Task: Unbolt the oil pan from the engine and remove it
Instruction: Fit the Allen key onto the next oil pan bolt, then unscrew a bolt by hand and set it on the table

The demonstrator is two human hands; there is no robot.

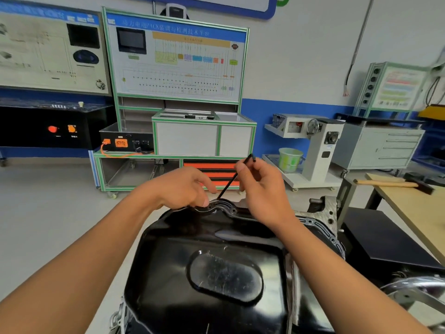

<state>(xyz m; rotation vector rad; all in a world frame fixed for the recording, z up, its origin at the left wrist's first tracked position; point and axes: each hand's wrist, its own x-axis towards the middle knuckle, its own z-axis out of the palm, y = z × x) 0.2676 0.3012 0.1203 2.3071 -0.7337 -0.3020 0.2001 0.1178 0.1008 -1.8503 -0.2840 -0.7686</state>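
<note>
Task looks early-to-mid, my guess: the oil pan (216,261) sits fully seated on the engine (322,213), upside up toward the camera, nothing lifted, and work is at the far flange only. Pan is the biggest thing, directly below and nearer than both sets of fingers: glossy black stamped steel, rounded corners, an oval raised patch in the middle with fine scratches. Its flange (226,208) is a thin scalloped lip with round bolt holes; the holes just right of the left fingertips look empty (bolts there may be out, too blurred to be sure). Right and beyond the pan, the engine casting shows rough grey metal. Right hand (262,191) has thumb and forefinger pressed together around the upper shaft of a thin black hex key (232,180), other fingers curled loosely; the key is an L-shaped rod, slanting down-left from those fingers to the flange. Left hand (185,186) has fingers bunched, tips pinched at the flange right by the key's lower end, seemingly on a bolt I cannot see. Remaining: rest of the bolts, then lifting the pan off.
</note>
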